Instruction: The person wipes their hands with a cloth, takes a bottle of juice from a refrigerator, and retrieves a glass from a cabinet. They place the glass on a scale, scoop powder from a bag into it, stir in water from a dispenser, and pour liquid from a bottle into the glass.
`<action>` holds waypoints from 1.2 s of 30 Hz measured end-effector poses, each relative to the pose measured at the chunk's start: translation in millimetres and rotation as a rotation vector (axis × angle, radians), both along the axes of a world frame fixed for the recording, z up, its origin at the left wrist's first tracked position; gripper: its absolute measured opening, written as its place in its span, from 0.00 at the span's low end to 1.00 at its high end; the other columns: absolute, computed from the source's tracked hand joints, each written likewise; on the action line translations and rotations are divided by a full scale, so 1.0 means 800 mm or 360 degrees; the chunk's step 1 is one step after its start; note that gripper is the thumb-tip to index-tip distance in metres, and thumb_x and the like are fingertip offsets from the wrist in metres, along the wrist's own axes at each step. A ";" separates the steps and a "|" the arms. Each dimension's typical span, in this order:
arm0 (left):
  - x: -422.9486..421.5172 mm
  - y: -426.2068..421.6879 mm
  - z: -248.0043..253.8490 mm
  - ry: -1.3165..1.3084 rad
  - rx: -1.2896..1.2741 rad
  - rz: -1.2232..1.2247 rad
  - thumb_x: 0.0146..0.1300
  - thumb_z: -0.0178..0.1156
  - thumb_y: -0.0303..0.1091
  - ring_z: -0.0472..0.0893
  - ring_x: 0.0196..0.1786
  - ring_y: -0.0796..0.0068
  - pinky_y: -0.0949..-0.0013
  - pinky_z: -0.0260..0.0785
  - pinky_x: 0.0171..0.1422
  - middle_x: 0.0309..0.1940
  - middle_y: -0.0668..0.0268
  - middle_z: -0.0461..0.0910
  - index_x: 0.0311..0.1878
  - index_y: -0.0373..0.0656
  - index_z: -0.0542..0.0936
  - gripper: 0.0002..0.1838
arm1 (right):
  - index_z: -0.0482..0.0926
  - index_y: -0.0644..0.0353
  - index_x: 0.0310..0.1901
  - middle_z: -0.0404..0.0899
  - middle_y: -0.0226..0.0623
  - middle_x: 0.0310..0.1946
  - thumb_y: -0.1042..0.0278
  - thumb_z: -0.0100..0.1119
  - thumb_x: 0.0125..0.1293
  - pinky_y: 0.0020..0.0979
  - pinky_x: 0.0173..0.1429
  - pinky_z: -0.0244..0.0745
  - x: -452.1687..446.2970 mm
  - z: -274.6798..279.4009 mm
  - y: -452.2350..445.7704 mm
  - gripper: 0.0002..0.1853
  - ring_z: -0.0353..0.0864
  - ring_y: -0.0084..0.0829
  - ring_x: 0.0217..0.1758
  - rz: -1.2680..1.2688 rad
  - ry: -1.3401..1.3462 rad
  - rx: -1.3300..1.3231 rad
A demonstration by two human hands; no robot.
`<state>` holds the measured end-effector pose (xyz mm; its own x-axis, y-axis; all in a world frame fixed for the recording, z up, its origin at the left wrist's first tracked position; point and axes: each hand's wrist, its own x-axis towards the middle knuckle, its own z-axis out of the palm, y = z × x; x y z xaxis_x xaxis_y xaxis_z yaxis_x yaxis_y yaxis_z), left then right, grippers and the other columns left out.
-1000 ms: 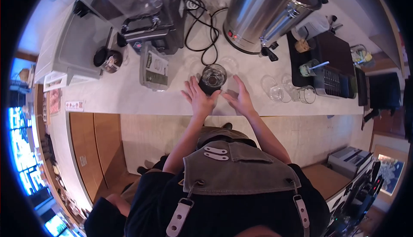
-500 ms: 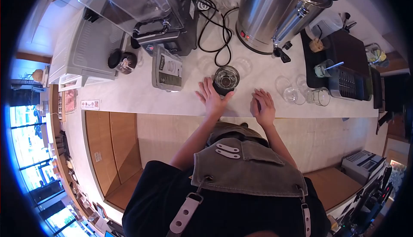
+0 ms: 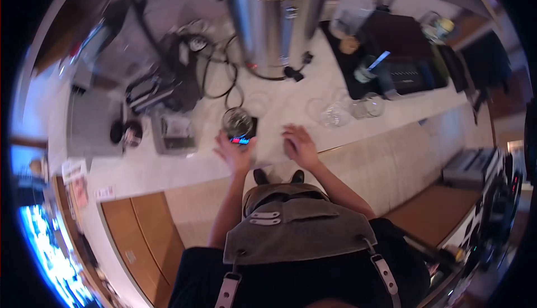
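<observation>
On top of the black scale (image 3: 254, 125), just behind its lit display (image 3: 240, 140): a clear glass (image 3: 237, 121), seemingly upright, contents too blurred to tell. At the near edge of the scale, the left hand (image 3: 238, 154), fingers spread to either side of the display, not closed round the glass; firm contact with the scale or mere nearness, impossible to tell. To the right of the scale and apart from it, over the desk (image 3: 134, 168), the right hand (image 3: 302, 146), fingers loosely bent, apparently grasping nothing, palm hidden.

Just behind the scale, a black cable (image 3: 219, 96), looping down close to the glass. Left of the scale, a plastic container (image 3: 176, 133); behind it and to the right, a steel urn (image 3: 276, 34). Well to the right of the scale, clear glasses (image 3: 371, 105).

Likeliest trouble, by judgement: a false reading, from left fingers bearing down on the scale. Also possible: a slide or tip of the glass, from bumping the scale sideways or catching the cable loop. Less likely: toppled glasses, from too wide a rightward sweep.
</observation>
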<state>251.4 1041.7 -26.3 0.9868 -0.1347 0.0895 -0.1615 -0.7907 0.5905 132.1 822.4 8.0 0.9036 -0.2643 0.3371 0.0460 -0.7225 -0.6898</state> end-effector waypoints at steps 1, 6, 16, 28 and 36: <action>-0.001 0.001 0.001 -0.0004 -0.0030 -0.0048 0.55 0.74 0.67 0.44 0.87 0.42 0.31 0.27 0.85 0.83 0.49 0.53 0.82 0.34 0.50 0.66 | 0.84 0.57 0.52 0.85 0.43 0.58 0.73 0.64 0.67 0.51 0.79 0.65 -0.004 0.006 -0.006 0.12 0.79 0.49 0.68 0.0072 0.0010 -0.0014; -0.022 0.055 0.011 0.0087 -0.0513 -0.0232 0.59 0.77 0.45 0.53 0.84 0.46 0.46 0.43 0.86 0.81 0.48 0.58 0.81 0.33 0.54 0.56 | 0.85 0.57 0.53 0.90 0.41 0.40 0.68 0.65 0.70 0.37 0.53 0.84 -0.030 0.130 -0.051 0.12 0.92 0.38 0.45 0.0283 0.0545 0.0637; -0.025 0.136 0.017 0.0154 -0.1074 0.0243 0.76 0.60 0.30 0.85 0.52 0.67 0.64 0.79 0.58 0.50 0.57 0.85 0.60 0.33 0.78 0.15 | 0.87 0.60 0.50 0.88 0.37 0.34 0.70 0.65 0.70 0.28 0.40 0.82 0.044 0.321 -0.432 0.10 0.87 0.21 0.34 -0.0515 -0.0254 0.0058; -0.284 0.039 -0.019 0.0037 -0.0751 0.1267 0.78 0.61 0.41 0.81 0.43 0.71 0.66 0.78 0.45 0.46 0.61 0.82 0.55 0.37 0.80 0.16 | 0.87 0.57 0.53 0.89 0.40 0.31 0.63 0.55 0.73 0.37 0.39 0.86 0.341 0.179 -0.841 0.15 0.91 0.33 0.34 -0.0665 0.0393 -0.0187; -0.372 -0.002 -0.073 0.1262 -0.0492 0.1281 0.77 0.60 0.40 0.81 0.41 0.72 0.66 0.78 0.43 0.43 0.61 0.82 0.56 0.36 0.79 0.16 | 0.87 0.64 0.49 0.85 0.36 0.26 0.70 0.69 0.69 0.30 0.23 0.80 0.365 0.185 -0.863 0.10 0.84 0.25 0.24 -0.0233 0.0785 -0.0011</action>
<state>-46.6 1040.5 -85.1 0.5715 0.4743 -0.6697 0.8202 -0.3021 0.4859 424.2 132.0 155.9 0.9094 -0.3990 -0.1176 -0.3854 -0.7016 -0.5993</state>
